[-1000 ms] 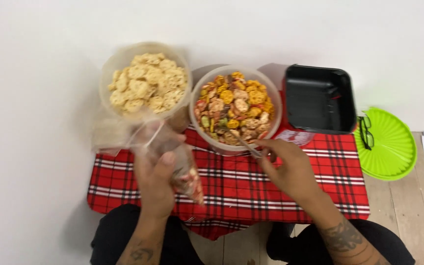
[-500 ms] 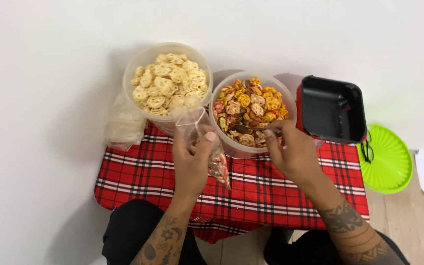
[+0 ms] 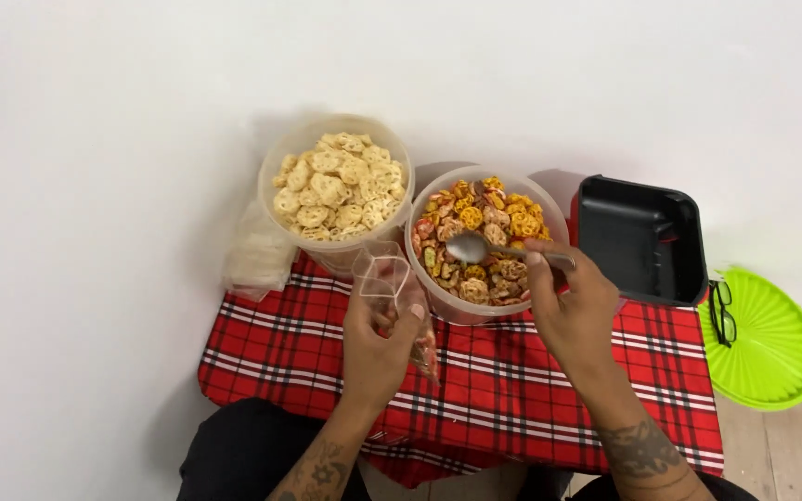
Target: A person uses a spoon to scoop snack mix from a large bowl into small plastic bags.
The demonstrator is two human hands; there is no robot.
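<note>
My left hand (image 3: 378,339) grips a clear bag (image 3: 390,288) open, right hand (image 3: 573,311) clamped on a spoon (image 3: 475,248) over the mixed-snack tub (image 3: 485,243)

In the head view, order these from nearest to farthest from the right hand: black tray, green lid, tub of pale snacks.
From the right hand:
1. Black tray, just up and right.
2. Tub of pale snacks, up and left, behind the other tub.
3. Green lid, far right, on the floor.
</note>
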